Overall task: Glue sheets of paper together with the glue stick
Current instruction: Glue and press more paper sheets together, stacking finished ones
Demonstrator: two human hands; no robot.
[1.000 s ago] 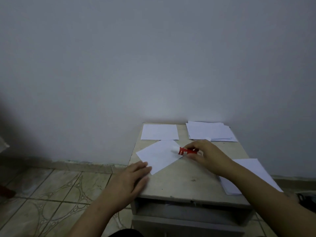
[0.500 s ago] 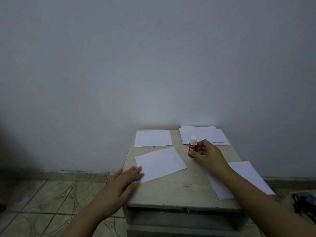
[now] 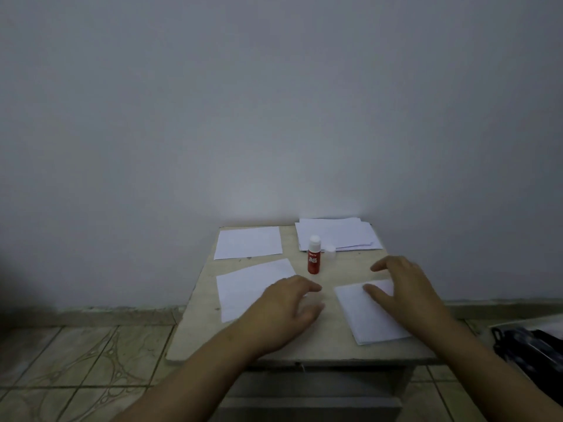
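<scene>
The red glue stick (image 3: 313,254) stands upright and uncapped on the small table (image 3: 329,348), with its clear cap (image 3: 330,250) just to its right. A white sheet (image 3: 243,286) lies at the left front, and my left hand (image 3: 285,312) hovers over its right edge with relaxed fingers. My right hand (image 3: 402,287) rests with straight fingers on a stack of sheets (image 3: 365,318) at the right front. Neither hand holds anything.
Another single sheet (image 3: 248,242) lies at the back left and a thicker paper pile (image 3: 339,236) at the back right, against the wall. Tiled floor lies to the left. A dark bag (image 3: 530,345) sits on the floor to the right.
My right hand let go of the glue stick, left it standing, and moved onto the right front stack. My left hand moved right, over the sheet's edge.
</scene>
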